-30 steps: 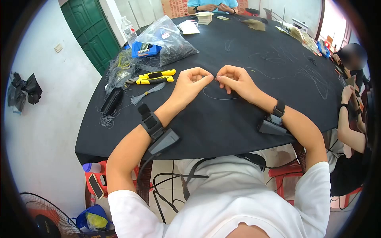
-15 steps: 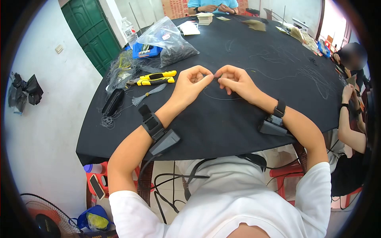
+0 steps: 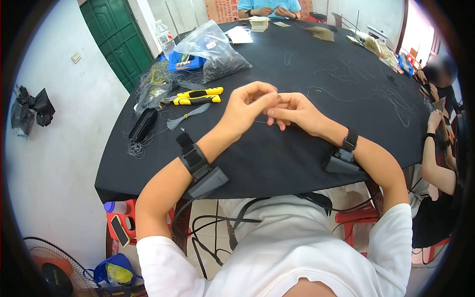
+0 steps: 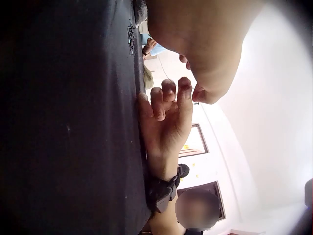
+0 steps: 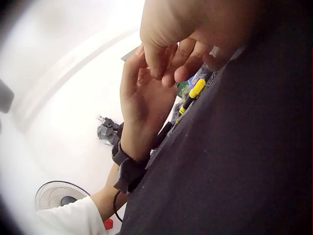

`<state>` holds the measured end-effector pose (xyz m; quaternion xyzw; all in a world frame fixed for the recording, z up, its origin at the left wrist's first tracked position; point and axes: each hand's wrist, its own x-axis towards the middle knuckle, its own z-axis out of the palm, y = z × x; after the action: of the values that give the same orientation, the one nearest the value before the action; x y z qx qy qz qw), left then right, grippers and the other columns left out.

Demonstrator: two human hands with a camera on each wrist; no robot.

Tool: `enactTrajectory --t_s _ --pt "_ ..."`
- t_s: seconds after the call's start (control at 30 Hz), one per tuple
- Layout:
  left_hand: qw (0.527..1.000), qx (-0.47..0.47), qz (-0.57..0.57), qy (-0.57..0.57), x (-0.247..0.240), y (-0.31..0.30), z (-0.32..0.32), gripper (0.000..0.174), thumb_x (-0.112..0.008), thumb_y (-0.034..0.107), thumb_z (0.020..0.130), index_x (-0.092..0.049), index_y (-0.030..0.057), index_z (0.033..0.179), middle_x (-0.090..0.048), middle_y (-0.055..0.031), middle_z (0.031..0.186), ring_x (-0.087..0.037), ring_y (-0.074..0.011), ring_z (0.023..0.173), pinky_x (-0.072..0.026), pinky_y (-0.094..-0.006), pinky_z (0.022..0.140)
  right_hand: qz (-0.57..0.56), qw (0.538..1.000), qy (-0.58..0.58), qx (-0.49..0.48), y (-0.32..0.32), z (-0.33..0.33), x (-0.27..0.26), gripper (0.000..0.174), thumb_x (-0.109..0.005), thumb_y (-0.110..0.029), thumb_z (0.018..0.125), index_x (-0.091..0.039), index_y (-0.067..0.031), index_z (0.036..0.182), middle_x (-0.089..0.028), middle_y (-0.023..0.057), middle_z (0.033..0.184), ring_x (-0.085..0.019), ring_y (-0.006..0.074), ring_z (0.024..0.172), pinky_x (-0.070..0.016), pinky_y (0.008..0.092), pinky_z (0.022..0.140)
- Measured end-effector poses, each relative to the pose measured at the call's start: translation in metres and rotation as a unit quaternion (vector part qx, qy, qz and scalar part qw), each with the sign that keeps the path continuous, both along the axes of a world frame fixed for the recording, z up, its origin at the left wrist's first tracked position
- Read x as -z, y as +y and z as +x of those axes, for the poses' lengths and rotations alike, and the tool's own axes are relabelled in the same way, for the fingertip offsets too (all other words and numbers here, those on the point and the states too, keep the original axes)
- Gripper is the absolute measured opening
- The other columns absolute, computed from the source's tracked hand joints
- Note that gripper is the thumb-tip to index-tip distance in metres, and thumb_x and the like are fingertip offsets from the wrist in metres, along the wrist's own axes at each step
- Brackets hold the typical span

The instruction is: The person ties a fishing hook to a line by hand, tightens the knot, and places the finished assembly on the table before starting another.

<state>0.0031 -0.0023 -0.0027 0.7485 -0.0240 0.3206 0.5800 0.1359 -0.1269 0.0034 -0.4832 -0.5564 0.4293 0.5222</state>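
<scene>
Both hands meet above the black tablecloth in the head view. The left hand (image 3: 246, 110) has its thumb and forefinger pinched together at a tiny dark spot on a thin grey line. Just beside it, the right hand (image 3: 304, 115) holds its bent fingers against the left fingertips, thumb and forefinger close about the line. A length of thin line (image 3: 267, 122) shows below the hands, over the cloth. In the left wrist view the right hand (image 4: 168, 117) faces the camera with curled fingers. The right wrist view has the left hand (image 5: 144, 100) behind the right fingers.
Yellow-black pliers (image 3: 198, 100), a tied grey bundle (image 3: 185, 117), a black case (image 3: 143, 125) and tangled line (image 3: 151, 89) lie left of the hands. Behind them are a bag of dark bits (image 3: 222, 67) and a blue box (image 3: 184, 62). Loose strands (image 3: 396, 101) lie right.
The left hand has shifted right and the fingertips now overlap, where they met tip to tip before. The right thumb has moved lower. The head view has shifted slightly.
</scene>
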Motion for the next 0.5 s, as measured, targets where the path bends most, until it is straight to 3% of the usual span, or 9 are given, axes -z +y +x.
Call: enactTrajectory --t_s 0.07,0.1,0.23,0.33,0.5 --pt "0.988 0.066 -0.136 0.018 -0.01 -0.005 -0.007 0.011 -0.055 0.013 0.087 -0.06 0.0031 0.09 -0.057 -0.0047 0.094 -0.052 -0.011 0.089 -0.0395 -0.0259 0.084 -0.003 1.0 -0.002 0.018 0.002 0.005 0.003 0.017 -0.06 -0.018 0.087 -0.061 -0.0032 0.095 -0.064 0.0046 0.08 -0.052 0.0063 0.058 -0.0388 0.0177 0.052" --pt "0.987 0.07 -0.148 -0.008 -0.009 -0.003 -0.005 0.011 -0.053 0.013 0.087 -0.058 0.0033 0.091 -0.057 -0.0018 0.086 -0.053 -0.0098 0.087 -0.0399 -0.0252 0.082 -0.005 1.0 -0.002 0.027 0.003 0.007 0.004 0.017 -0.06 -0.018 0.087 -0.061 -0.0032 0.095 -0.064 0.0046 0.08 -0.052 0.0063 0.058 -0.0385 0.0179 0.052" --pt "0.976 0.091 -0.197 -0.03 -0.016 -0.004 -0.009 0.011 -0.055 0.013 0.086 -0.058 0.0041 0.09 -0.055 -0.0011 0.084 -0.051 -0.0095 0.081 -0.0394 -0.0239 0.078 0.009 0.995 -0.049 0.09 0.004 0.011 0.003 0.018 -0.061 -0.018 0.085 -0.063 -0.0026 0.093 -0.064 0.0034 0.08 -0.054 0.006 0.064 -0.0413 0.0189 0.058" --pt "0.97 0.12 -0.211 -0.032 -0.015 0.0 -0.008 0.011 -0.057 0.011 0.086 -0.06 0.0024 0.091 -0.056 -0.0017 0.083 -0.048 -0.007 0.072 -0.0385 -0.0208 0.069 0.048 0.98 -0.108 0.16 0.005 0.015 0.003 0.018 -0.062 -0.018 0.084 -0.064 -0.0019 0.092 -0.064 0.002 0.08 -0.055 0.006 0.069 -0.0428 0.0195 0.063" --pt "0.981 0.088 -0.173 -0.008 -0.016 -0.004 -0.009 0.01 -0.056 0.013 0.086 -0.058 0.0036 0.089 -0.052 0.0011 0.079 -0.044 -0.0072 0.072 -0.0352 -0.0219 0.068 0.058 0.968 -0.131 0.204 0.003 0.031 -0.004 0.02 -0.062 -0.02 0.084 -0.064 -0.0015 0.092 -0.062 0.0002 0.077 -0.053 0.0051 0.068 -0.0428 0.0202 0.06"
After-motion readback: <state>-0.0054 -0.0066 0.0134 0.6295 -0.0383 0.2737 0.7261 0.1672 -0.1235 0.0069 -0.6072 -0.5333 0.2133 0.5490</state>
